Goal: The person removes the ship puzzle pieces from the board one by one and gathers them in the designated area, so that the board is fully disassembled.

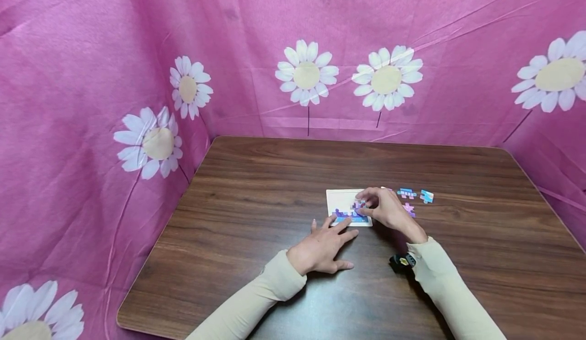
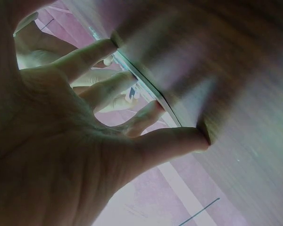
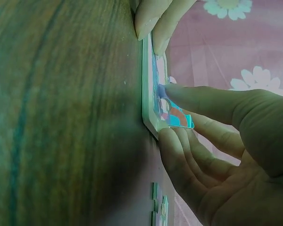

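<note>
The left hand lies nearest, its fingers spread straight, some tips at the near edge of a white puzzle tray. Just beyond them and rightward, the right hand pinches a colourful puzzle piece between thumb and fingers, over the tray. Loose pieces lie right of those fingers on the tabletop.

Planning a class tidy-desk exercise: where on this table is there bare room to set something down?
Bare tabletop: left of the puzzle tray, behind it towards the pink backdrop, and right of the loose pieces. Crowded: the tray, with left hand and right hand at it, and among the pieces.
</note>
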A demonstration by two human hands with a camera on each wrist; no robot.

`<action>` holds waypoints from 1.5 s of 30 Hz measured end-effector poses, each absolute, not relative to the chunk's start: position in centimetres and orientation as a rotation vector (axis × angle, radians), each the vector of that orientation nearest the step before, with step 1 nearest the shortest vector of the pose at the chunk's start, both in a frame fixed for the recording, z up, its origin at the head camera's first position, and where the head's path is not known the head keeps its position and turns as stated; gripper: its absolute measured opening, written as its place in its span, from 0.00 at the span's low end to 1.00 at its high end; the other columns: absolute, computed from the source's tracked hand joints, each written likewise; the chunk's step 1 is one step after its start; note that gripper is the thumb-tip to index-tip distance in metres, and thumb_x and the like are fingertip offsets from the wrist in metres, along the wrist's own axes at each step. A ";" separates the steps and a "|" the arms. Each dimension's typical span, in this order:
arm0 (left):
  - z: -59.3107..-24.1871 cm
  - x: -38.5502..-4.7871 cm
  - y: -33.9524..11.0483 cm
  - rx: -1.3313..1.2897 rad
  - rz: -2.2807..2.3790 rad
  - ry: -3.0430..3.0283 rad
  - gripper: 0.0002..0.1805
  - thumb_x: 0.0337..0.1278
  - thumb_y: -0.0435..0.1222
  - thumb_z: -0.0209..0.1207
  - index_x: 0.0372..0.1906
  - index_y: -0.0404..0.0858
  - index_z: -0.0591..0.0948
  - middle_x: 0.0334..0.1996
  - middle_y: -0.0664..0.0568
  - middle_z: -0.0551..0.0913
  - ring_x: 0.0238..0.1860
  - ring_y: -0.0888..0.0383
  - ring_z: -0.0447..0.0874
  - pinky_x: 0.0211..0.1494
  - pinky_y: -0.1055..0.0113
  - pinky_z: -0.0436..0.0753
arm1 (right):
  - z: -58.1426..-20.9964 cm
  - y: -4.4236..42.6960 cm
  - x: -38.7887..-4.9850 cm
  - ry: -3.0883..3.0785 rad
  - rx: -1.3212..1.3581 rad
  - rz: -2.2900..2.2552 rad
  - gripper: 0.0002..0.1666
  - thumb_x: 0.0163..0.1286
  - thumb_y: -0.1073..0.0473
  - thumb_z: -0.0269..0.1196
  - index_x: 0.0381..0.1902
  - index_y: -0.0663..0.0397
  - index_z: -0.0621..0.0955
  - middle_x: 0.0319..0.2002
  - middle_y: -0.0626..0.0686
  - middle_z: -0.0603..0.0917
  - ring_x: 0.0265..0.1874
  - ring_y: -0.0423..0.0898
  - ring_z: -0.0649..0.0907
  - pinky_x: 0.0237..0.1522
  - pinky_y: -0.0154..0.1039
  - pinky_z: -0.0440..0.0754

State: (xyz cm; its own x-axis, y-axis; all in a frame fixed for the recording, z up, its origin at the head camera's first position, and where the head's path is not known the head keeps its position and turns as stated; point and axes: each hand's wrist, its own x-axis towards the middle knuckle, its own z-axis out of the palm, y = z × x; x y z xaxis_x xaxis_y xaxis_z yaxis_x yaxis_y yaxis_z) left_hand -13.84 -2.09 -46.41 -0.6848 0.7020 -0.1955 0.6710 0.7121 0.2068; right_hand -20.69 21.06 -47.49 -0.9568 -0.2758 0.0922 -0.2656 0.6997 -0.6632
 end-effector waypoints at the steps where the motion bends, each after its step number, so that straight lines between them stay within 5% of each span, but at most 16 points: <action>1: -46.4 -13.8 -2.1 1.089 0.171 2.661 0.43 0.65 0.62 0.63 0.81 0.56 0.65 0.85 0.56 0.55 0.84 0.40 0.54 0.72 0.29 0.70 | -47.5 21.1 -20.7 2.874 -0.461 -1.119 0.13 0.64 0.63 0.75 0.47 0.57 0.89 0.34 0.53 0.89 0.32 0.42 0.83 0.34 0.31 0.76; 8: -46.2 -13.8 -2.1 1.094 0.160 2.665 0.43 0.65 0.62 0.63 0.81 0.55 0.65 0.85 0.56 0.55 0.84 0.40 0.55 0.71 0.29 0.70 | -47.3 21.1 -20.6 2.847 -0.488 -1.115 0.05 0.69 0.63 0.70 0.42 0.55 0.90 0.37 0.54 0.91 0.33 0.42 0.85 0.31 0.31 0.78; 24: -46.5 -13.8 -1.9 1.099 0.164 2.671 0.43 0.65 0.62 0.63 0.80 0.56 0.65 0.85 0.56 0.55 0.83 0.40 0.56 0.71 0.29 0.71 | -47.6 21.1 -20.4 2.897 -0.551 -1.079 0.03 0.71 0.61 0.70 0.41 0.50 0.89 0.39 0.51 0.92 0.41 0.47 0.87 0.45 0.42 0.81; 35: -46.5 -13.9 -2.1 1.083 0.167 2.663 0.42 0.65 0.62 0.62 0.81 0.56 0.65 0.85 0.56 0.54 0.84 0.41 0.55 0.72 0.29 0.69 | -46.7 22.6 -20.2 2.754 -0.388 -1.231 0.12 0.78 0.60 0.62 0.52 0.60 0.86 0.43 0.63 0.90 0.27 0.46 0.89 0.26 0.40 0.86; 45: -46.4 -13.8 -2.1 1.074 0.179 2.648 0.43 0.66 0.62 0.62 0.81 0.56 0.64 0.86 0.56 0.52 0.84 0.41 0.54 0.73 0.29 0.68 | -46.5 24.4 -19.9 2.822 -0.334 -1.219 0.12 0.77 0.58 0.64 0.53 0.56 0.87 0.40 0.60 0.91 0.29 0.45 0.89 0.28 0.39 0.85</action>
